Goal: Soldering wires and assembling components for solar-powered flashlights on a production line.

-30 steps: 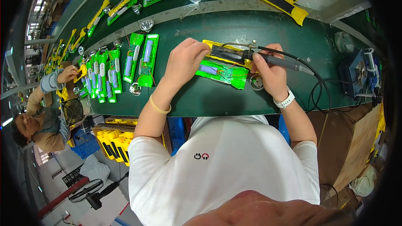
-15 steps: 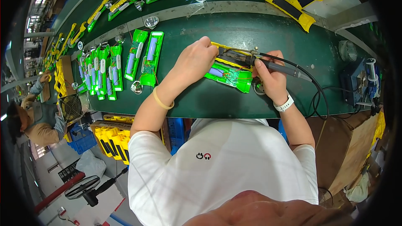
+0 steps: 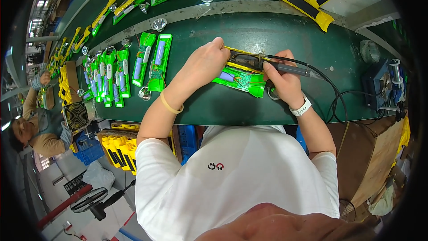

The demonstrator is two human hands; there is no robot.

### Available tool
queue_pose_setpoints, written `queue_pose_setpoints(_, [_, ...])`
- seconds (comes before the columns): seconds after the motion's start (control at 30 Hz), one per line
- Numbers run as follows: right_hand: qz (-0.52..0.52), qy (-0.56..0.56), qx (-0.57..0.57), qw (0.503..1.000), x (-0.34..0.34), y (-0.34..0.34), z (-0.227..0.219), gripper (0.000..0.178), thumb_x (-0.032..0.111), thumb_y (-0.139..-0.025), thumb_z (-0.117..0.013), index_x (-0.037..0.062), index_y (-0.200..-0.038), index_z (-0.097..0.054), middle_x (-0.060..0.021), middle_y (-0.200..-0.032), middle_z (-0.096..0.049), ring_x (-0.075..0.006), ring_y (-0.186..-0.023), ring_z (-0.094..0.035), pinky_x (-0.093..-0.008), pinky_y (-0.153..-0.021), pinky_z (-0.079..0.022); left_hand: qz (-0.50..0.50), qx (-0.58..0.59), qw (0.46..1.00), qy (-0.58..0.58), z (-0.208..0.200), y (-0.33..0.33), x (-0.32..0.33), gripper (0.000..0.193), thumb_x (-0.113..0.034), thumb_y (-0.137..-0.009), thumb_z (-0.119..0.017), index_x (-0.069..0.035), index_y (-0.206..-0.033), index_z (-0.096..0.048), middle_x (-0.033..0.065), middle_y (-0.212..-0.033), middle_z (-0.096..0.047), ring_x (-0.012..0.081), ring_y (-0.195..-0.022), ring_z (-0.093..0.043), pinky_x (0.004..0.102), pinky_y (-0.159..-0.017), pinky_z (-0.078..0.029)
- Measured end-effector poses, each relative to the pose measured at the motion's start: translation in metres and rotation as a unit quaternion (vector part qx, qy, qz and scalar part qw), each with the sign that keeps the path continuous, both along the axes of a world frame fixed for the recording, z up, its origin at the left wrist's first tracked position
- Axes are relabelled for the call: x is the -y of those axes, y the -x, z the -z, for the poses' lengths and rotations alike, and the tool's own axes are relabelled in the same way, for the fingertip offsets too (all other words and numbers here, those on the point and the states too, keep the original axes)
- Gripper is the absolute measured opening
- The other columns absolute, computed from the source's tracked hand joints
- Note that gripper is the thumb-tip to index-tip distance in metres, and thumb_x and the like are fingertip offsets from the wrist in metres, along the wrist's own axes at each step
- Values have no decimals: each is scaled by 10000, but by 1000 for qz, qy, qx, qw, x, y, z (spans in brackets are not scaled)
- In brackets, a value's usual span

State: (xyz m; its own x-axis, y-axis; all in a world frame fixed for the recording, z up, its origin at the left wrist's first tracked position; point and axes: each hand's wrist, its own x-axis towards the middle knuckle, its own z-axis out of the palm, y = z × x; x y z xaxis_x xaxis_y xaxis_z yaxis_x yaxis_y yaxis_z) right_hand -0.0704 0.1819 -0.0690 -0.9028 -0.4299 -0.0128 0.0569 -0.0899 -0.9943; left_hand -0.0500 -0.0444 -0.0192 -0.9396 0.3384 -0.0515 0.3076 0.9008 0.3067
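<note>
Yellow shell tips narrower beneath the iron

The yellow shell (image 3: 243, 66) shows less of its face than half a second ago, seemingly tilted; its far and near edges now look closer together. The soldering iron (image 3: 290, 68) stays over it, so the work appears to remain on this same piece. At the far left, a co-worker's hand (image 3: 45, 78) is now well away from the row of green shells (image 3: 107, 76).

The left hand (image 3: 207, 62) is closed at the yellow shell's left end, seemingly pinching it, though the fingertips are partly hidden. The right hand (image 3: 287, 82) is closed around the iron's handle, near the shell's right end. So the shell lies between the two hands, the iron's front part over it; exact contact cannot be told. Just on its near side is a green shell (image 3: 248, 82) with a purple battery (image 3: 226, 76), and a round reflector (image 3: 273, 92) sits beside the right hand.
</note>
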Motion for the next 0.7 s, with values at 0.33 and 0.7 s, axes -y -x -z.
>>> queue_pose_setpoints(0.33, [-3, -55, -33, 998, 0, 2, 6, 201, 66, -852, -596, 39, -917, -408, -29, -718, -542, -78, -596, -539, -204, -531, -429, 17, 3, 1000, 21, -4, 3, -2, 47, -30, -729, -618, -10, -764, -593, 123, -787, -485, 292, -717, -555, 373, -635, -462])
queue_pose_setpoints(0.7, [225, 155, -44, 961, -97, 63, -5, 200, 249, -958, -429, 83, -1071, -421, -93, -965, -563, -160, -849, -595, -269, -616, -480, 27, 6, 998, 48, -4, 4, 1, 46, -51, -742, -627, -17, -765, -606, 117, -798, -494, 288, -735, -560, 368, -657, -471])
